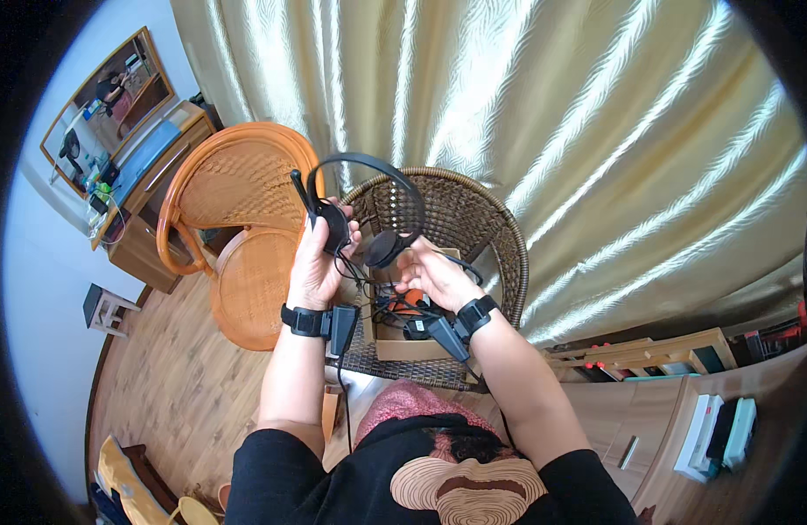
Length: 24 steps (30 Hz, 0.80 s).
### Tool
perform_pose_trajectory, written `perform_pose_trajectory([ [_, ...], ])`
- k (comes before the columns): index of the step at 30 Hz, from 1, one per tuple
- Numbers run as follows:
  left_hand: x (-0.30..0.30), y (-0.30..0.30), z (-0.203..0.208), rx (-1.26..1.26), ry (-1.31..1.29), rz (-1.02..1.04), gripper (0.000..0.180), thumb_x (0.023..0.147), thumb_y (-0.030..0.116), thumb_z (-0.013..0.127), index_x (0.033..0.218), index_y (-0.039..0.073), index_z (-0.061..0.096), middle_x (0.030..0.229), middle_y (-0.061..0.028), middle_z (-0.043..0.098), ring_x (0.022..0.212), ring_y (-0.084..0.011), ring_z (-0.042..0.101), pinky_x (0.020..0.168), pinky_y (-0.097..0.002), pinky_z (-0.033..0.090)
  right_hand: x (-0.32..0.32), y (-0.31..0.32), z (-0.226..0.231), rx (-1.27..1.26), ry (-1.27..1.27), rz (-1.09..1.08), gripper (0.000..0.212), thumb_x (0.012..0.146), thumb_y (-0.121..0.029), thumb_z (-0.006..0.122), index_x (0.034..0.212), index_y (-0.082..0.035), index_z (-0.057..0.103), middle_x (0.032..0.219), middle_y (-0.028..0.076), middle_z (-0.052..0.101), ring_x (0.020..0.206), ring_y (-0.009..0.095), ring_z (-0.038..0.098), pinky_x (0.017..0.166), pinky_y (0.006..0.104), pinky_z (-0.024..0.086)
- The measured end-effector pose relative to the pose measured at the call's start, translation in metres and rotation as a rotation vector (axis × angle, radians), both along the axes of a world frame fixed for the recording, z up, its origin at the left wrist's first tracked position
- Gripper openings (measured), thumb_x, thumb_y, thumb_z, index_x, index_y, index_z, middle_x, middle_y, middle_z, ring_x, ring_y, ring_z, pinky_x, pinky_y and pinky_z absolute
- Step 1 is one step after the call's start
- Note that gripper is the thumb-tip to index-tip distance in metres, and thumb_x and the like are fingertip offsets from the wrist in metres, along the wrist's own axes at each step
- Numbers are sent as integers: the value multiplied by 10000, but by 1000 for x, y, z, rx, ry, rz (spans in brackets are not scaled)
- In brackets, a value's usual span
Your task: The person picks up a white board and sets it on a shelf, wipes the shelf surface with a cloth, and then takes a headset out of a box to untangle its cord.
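A black headset (368,160) is held up in front of me, its headband arching upward and a short microphone boom standing at its left side. My left hand (319,262) is closed around the left ear cup. The fingers of my right hand (434,273) curl in beside the right ear cup (384,249) and touch its edge. Thin black cable hangs in loops between my hands. Below them an open cardboard box (408,350) holds tangled black cables, a small black part (416,329) and something orange (410,302). My hands partly hide the box.
The box stands on a dark woven wicker chair (515,262). An orange rattan chair (255,280) is at the left, with a wooden desk (171,166) and mirror behind it. A gold curtain (578,114) hangs behind. A wooden cabinet (640,411) is at the right, a white stool (113,308) far left.
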<state>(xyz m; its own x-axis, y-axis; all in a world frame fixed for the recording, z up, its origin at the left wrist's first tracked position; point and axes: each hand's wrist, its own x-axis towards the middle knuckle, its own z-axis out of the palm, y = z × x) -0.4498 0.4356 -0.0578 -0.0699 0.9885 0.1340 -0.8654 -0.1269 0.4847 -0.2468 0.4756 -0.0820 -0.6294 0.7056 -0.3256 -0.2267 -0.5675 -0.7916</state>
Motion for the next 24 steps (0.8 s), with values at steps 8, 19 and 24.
perform_pose_trajectory([
  [8,10,-6,3,-54,420,259,524,701,20,700,1146,103,436,994,-14,511,894,-120,507,813,-254,429,25,-3,48,365,51,-231,501,752,-78,600,1214,-75,408,1122,50,527,922,113,512,708,247,408],
  [19,32,-11,18,-57,651,68,763,628,25,751,1257,84,324,1105,-50,481,997,-184,507,877,-313,422,45,5,71,586,-455,-395,237,884,-303,519,851,-73,560,657,-23,537,529,27,437,457,156,360],
  [24,48,-4,2,-127,987,408,698,625,67,768,1181,45,347,1084,-96,475,977,-181,487,856,-294,420,50,5,70,728,-492,-507,254,851,-310,568,780,-67,576,561,-20,522,500,53,451,475,224,353],
])
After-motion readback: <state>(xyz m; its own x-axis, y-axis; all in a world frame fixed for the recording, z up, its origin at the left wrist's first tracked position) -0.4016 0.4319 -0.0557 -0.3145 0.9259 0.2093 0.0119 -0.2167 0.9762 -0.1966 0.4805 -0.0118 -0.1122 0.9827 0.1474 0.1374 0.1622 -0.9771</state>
